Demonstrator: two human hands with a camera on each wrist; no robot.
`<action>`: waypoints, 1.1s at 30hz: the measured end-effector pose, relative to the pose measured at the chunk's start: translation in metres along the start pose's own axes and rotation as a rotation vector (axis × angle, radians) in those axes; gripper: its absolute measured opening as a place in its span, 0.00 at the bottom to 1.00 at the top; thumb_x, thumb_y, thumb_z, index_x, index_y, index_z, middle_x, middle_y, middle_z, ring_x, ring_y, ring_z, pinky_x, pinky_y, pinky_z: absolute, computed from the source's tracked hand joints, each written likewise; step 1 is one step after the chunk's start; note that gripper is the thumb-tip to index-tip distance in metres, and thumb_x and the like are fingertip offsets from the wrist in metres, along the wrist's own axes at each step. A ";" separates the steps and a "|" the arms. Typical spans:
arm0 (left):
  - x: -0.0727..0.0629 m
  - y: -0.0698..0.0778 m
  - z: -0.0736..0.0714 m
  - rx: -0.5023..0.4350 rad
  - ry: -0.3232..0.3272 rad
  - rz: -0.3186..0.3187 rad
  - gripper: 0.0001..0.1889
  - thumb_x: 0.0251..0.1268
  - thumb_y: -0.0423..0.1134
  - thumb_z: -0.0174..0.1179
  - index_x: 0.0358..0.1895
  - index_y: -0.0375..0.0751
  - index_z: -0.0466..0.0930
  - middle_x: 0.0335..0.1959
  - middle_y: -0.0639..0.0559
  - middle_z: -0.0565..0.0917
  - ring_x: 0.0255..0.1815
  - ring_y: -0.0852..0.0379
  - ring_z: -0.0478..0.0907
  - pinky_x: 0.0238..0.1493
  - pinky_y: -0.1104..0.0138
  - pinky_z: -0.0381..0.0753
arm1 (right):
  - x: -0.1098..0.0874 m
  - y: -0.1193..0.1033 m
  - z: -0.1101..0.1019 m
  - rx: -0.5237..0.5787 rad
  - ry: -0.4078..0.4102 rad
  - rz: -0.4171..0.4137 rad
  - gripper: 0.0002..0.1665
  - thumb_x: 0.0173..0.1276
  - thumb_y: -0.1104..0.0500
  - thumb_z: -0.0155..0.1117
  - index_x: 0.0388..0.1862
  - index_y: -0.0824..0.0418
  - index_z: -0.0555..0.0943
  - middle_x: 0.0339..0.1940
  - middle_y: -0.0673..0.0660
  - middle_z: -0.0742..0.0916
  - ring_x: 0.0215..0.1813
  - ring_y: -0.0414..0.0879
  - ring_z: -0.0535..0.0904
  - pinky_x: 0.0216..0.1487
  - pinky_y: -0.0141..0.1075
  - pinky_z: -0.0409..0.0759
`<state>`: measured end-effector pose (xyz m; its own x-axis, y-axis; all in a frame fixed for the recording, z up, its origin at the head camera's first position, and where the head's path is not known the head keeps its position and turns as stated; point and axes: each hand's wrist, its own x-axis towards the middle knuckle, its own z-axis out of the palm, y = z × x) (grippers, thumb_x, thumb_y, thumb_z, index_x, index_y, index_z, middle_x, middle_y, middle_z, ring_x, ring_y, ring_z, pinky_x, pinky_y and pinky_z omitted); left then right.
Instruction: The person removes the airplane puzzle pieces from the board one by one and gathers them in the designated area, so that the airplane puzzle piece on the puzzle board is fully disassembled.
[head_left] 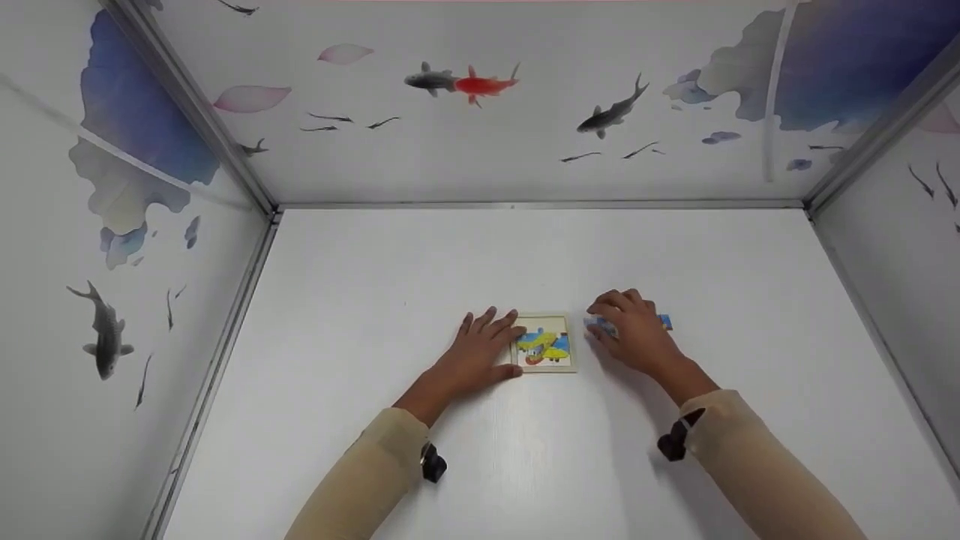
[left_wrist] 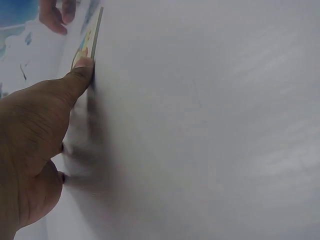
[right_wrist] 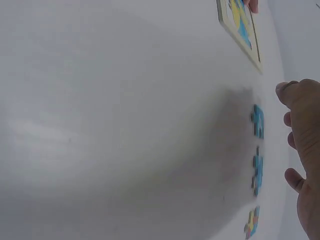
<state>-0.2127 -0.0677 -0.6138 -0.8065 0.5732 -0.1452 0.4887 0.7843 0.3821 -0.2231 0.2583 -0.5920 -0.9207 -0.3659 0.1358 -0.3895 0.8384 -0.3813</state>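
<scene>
A square wooden puzzle tray (head_left: 574,345) lies on the table, partly filled with a yellow airplane picture (head_left: 544,349) on blue. My left hand (head_left: 480,349) rests at its left side, fingers spread, with the thumb (left_wrist: 82,65) against the near corner in the left wrist view. To the right of the tray, my right hand (head_left: 637,334) hovers with bent fingers above loose jigsaw pieces. The right wrist view shows two blue pieces (right_wrist: 258,121) and a yellow-and-red one (right_wrist: 252,223) lying in a row beneath that hand, which holds nothing.
The white table (head_left: 360,292) is bounded by a back wall (head_left: 510,165) and side walls printed with fish and petals. Metal rails (head_left: 525,205) run along the table's edges. A small black camera (head_left: 433,463) sits on each wrist over beige sleeves.
</scene>
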 end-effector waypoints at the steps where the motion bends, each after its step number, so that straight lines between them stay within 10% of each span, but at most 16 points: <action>1: 0.000 0.000 0.000 -0.010 0.004 -0.004 0.42 0.81 0.65 0.61 0.90 0.58 0.58 0.93 0.58 0.52 0.94 0.46 0.42 0.90 0.42 0.38 | 0.003 -0.005 0.003 0.005 -0.008 -0.008 0.19 0.79 0.53 0.74 0.63 0.59 0.88 0.63 0.59 0.86 0.67 0.61 0.76 0.67 0.66 0.74; 15: -0.001 -0.006 -0.001 -0.056 0.035 0.005 0.51 0.79 0.65 0.63 0.93 0.52 0.47 0.92 0.53 0.56 0.93 0.47 0.45 0.90 0.44 0.40 | 0.026 -0.065 0.039 0.026 -0.135 -0.123 0.23 0.80 0.48 0.74 0.67 0.54 0.88 0.62 0.55 0.85 0.65 0.56 0.74 0.66 0.65 0.72; 33: -0.002 -0.007 -0.001 -0.091 0.027 0.018 0.50 0.80 0.65 0.61 0.93 0.52 0.47 0.92 0.56 0.56 0.93 0.47 0.42 0.90 0.43 0.38 | 0.036 -0.084 0.048 -0.013 -0.190 -0.161 0.24 0.78 0.57 0.76 0.70 0.53 0.85 0.62 0.58 0.79 0.63 0.58 0.71 0.60 0.67 0.72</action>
<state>-0.2149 -0.0750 -0.6156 -0.8069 0.5797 -0.1131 0.4723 0.7483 0.4659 -0.2224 0.1554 -0.5994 -0.8256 -0.5639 0.0194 -0.5325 0.7675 -0.3569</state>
